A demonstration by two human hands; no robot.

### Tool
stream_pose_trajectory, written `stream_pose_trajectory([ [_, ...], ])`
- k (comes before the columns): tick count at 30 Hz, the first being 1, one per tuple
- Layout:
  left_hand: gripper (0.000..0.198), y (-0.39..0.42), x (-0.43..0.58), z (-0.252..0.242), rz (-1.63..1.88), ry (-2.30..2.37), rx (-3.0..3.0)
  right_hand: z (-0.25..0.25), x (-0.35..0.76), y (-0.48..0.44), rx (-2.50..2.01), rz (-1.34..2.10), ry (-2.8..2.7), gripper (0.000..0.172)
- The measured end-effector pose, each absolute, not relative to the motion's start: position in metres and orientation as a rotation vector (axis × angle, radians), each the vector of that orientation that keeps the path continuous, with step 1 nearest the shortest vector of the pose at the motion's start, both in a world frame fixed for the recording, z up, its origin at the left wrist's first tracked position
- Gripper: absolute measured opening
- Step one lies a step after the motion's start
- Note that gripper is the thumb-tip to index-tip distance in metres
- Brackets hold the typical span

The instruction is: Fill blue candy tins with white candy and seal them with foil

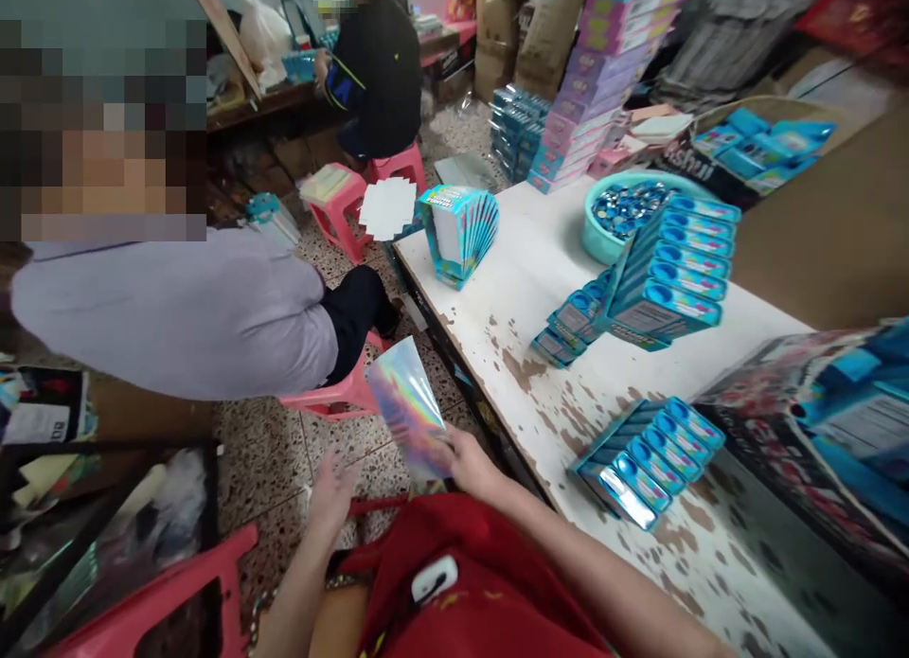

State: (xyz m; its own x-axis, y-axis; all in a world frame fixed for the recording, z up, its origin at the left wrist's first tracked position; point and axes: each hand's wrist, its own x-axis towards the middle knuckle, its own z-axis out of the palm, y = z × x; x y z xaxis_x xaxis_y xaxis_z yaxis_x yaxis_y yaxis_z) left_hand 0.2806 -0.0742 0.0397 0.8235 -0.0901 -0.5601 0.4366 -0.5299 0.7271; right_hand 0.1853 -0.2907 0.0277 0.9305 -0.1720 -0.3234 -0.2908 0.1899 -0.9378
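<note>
My right hand (472, 464) grips the lower right edge of a shiny holographic sheet (406, 407), which tilts upright in front of my lap and catches rainbow light. To the left of the sheet and apart from it, my left hand (332, 488) is raised, somewhat blurred, with its fingers apart and nothing in it. On the worn white table (511, 308) at my right stands a fanned row of blue printed cartons (461, 232). Nearer to me lies a row of small blue boxes (650, 464), and behind it a taller stack (671, 270) of similar boxes.
A turquoise basin (603, 241) of small round shiny pieces stands on the table. At the right is a large bag (774, 402) of blue packs. One person (177, 317) sits close on my left, another (380, 71) farther off. A pink chair (170, 601) stands at lower left.
</note>
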Motion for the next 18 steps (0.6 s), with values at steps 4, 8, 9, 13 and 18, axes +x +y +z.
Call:
stream_pose_trajectory([
  [4,0.073,-0.139,0.284,0.062,-0.702,-0.045,1.841,0.048,0.170,-0.278,-2.029,0.082,0.345,0.060],
  [8,0.051,-0.188,0.275,0.061,-0.722,-0.074,1.838,0.055,0.152,-0.268,-2.216,0.244,0.252,0.066],
  [9,0.047,-0.190,0.276,0.057,-0.732,-0.069,1.852,0.054,0.147,-0.272,-2.199,0.215,0.218,0.070],
  [13,0.046,-0.176,0.303,0.056,-0.909,-0.169,1.942,0.052,0.130,-0.312,-2.142,-0.106,0.418,0.054],
  [18,0.040,-0.189,0.339,0.088,-1.239,-0.794,2.014,0.067,0.135,-0.347,-2.056,-0.430,0.672,0.066],
])
